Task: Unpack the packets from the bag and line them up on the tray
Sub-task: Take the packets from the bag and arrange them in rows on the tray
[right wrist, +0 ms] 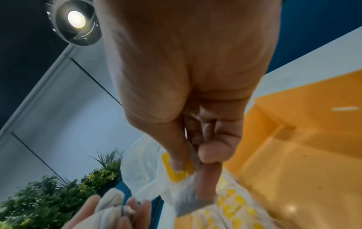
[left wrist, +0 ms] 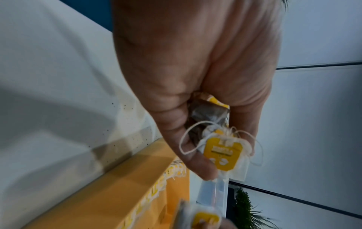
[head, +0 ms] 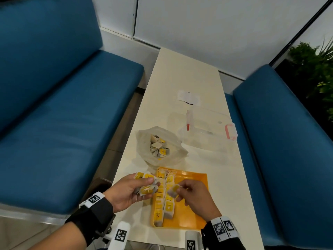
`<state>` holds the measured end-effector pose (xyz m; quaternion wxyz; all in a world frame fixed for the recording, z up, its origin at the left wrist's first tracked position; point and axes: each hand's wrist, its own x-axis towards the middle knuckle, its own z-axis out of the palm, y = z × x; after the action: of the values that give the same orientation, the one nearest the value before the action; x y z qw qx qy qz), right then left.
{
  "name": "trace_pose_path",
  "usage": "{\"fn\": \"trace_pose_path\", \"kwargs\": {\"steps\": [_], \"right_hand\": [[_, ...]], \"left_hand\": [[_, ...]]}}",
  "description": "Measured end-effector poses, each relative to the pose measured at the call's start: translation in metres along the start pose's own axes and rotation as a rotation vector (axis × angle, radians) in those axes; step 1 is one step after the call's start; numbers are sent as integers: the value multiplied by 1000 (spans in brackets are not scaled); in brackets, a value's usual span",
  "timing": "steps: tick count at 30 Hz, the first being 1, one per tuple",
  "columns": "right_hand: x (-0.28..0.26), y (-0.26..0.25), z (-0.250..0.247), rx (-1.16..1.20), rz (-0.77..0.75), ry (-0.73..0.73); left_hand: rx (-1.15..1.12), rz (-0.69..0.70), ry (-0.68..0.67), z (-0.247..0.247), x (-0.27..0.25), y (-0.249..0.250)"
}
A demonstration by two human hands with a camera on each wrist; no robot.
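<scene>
orange plastic made the tray (head: 194, 179), which lay on the near end of a long cream table (head: 183, 73) between two blue benches (head: 59, 112). two columns of packets (head: 164, 197) with yellow tags ran along the tray's left side, each packet touching the next; the right half of the tray floor showed bare.

the left hand (head: 126, 191) hovered just left of the tray, palm up, fingers curled round a bunch of packets (head: 144, 184); in the left wrist view their white strings and one yellow tag stuck out past the fingertips (left wrist: 203, 167). the right hand (head: 195, 194) hung over the middle of the tray, thumb and forefinger pinching a single packet (head: 173, 191) by its top edge, the grey pouch hanging above the lined-up columns. the right wrist view showed the thumb pressed on that packet's yellow tag, though blur hid the finer detail.

beyond the tray sat the bag (head: 158, 147), a pale translucent sack touching the tray's far edge, its mouth open and more packets heaped inside. right of the bag stood a clear plastic box (head: 209, 130) with red clips. a green plant (head: 313, 69) filled the far right corner.
</scene>
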<state>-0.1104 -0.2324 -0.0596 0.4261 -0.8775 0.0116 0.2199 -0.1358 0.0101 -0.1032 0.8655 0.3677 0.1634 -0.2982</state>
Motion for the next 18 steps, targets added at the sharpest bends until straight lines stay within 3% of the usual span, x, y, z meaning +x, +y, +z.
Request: {"fn": "trace_pose_path", "kwargs": {"steps": [8,13,18], "right_hand": [[-6,30,11,-144,146,-276],[-5,33,26,-159,221,-277],[-3,42,34,-163,193,-199]], "left_hand": [[111,-16,39,9,-1,-6],[162,-4,43,19,2,-13],[216,1,56,28,3,-19]]}}
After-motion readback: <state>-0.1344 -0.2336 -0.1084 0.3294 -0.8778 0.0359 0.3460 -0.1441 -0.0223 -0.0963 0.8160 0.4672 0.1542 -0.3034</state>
